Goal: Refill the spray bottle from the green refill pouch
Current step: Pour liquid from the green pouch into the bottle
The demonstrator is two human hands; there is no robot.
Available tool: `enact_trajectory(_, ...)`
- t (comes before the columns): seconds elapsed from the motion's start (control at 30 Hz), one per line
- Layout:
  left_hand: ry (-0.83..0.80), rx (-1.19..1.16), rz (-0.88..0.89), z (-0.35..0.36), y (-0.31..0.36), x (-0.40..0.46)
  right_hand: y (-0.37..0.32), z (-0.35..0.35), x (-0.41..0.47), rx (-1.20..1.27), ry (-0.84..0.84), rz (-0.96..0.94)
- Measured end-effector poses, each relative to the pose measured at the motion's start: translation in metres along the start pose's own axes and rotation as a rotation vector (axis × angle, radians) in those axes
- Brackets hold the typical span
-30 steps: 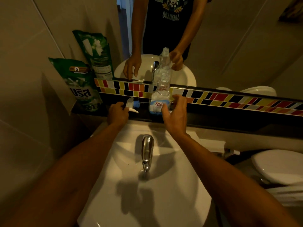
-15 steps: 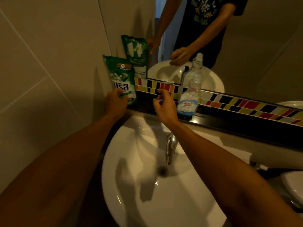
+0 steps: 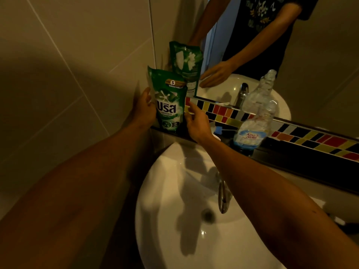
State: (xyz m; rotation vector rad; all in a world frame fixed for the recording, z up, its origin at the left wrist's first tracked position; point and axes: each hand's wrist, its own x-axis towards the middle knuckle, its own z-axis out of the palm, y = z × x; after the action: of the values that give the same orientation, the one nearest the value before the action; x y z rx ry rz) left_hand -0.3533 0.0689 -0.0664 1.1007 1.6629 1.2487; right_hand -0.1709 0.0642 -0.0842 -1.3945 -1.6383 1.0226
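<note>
Head view: both hands now flank green refill pouch (image 3: 168, 105); left hand (image 3: 144, 108) grips its edge, right hand (image 3: 196, 123) touches, fingers loose. Spray bottle (image 3: 254, 129) well apart on ledge (image 3: 303, 162).

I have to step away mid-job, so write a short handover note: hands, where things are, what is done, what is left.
Left hand: on the left edge of the green pouch, apparently gripping it.
Right hand: open at the pouch's right edge.
Pouch: upright on the dark ledge by the wall.
Spray bottle: further right on the ledge, top off.
Done: bottle opened.
Left: open the pouch, pour, refit the top.
</note>
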Motion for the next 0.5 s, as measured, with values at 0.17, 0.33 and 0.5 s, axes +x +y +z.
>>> enact_trajectory(0.17,-0.04,0.171,-0.019,-0.003,-0.015,0.026,0.013,0.022,0.022,0.034,0.056,-0.032)
enact_trajectory(0.33,-0.051,0.055,-0.008,0.003,-0.019,0.032,0.025,0.033,0.034,0.016,0.155,-0.015)
enact_trajectory(0.5,-0.026,0.103,0.017,0.003,-0.033,0.032,0.019,0.03,0.04,0.02,0.198,0.002)
